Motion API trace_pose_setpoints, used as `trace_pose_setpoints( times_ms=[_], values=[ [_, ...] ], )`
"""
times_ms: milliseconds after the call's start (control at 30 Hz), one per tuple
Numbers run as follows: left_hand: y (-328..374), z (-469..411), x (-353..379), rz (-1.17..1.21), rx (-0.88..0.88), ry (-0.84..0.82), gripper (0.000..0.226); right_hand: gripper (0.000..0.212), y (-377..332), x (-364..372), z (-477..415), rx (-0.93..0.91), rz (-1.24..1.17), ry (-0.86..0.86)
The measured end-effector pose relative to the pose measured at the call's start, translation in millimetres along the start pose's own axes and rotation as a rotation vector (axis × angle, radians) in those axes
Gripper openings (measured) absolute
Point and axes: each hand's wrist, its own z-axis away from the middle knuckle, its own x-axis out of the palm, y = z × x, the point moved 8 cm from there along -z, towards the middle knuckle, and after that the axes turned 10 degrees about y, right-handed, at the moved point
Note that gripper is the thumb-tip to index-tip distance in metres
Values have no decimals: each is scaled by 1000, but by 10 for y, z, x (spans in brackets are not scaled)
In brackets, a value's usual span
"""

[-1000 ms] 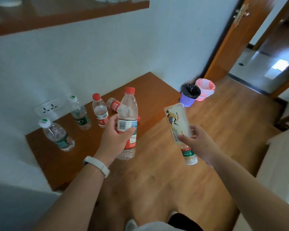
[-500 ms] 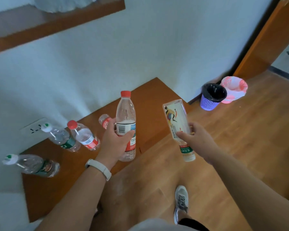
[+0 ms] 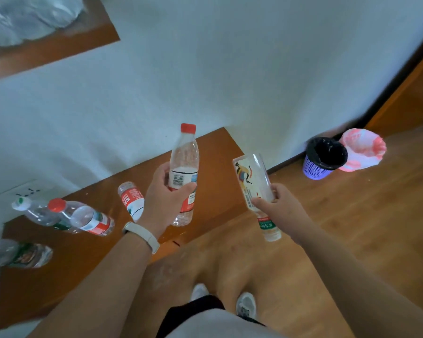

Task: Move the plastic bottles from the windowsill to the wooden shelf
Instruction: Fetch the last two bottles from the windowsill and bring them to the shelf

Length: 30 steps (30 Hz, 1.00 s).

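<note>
My left hand [image 3: 165, 201] grips a clear red-capped bottle [image 3: 185, 157] upright by its label, above the low wooden shelf [image 3: 88, 264]. My right hand [image 3: 279, 206] holds a second clear bottle [image 3: 252, 176] with a bird picture upside down, its neck pointing at the floor. Several other bottles stand on the shelf: a red-labelled one [image 3: 131, 200] behind my left hand, a red-capped one [image 3: 83, 217], a green-labelled one with a white cap [image 3: 34, 212], and another green-labelled one [image 3: 20, 254] at the far left edge.
A higher wooden board [image 3: 59, 47] with clear plastic on it is fixed to the white wall at top left. A purple bin [image 3: 324, 158] and a pink-lined bin [image 3: 362, 150] stand on the wooden floor by the wall. A wall socket [image 3: 22, 191] sits behind the bottles.
The view has tilted and shifted left. Both hands have kept their bottles and risen slightly toward the wall; the shelf bottles have slid lower left in the frame.
</note>
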Motion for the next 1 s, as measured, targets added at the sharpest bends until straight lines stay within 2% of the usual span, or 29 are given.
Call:
trace_pose_setpoints(
  times_ms=[233,467,600,800,1000],
  values=[
    [-294,-398,107,72,-111,76,55,53,-142,237,-433,-23,116,-89],
    [-567,-988,259,132,-185,79,58,51,-377,390,-907,-47,266,-120],
    [-679,-1317,288,172,-219,95,57,58,-528,480,-1227,-70,345,-127],
    [-813,-1684,438,138,-220,93,64,50,-606,676,-1585,-70,377,-148],
    [-891,-1885,414,117,-227,118,72,51,-614,836,-1795,-53,407,-222]
  ],
)
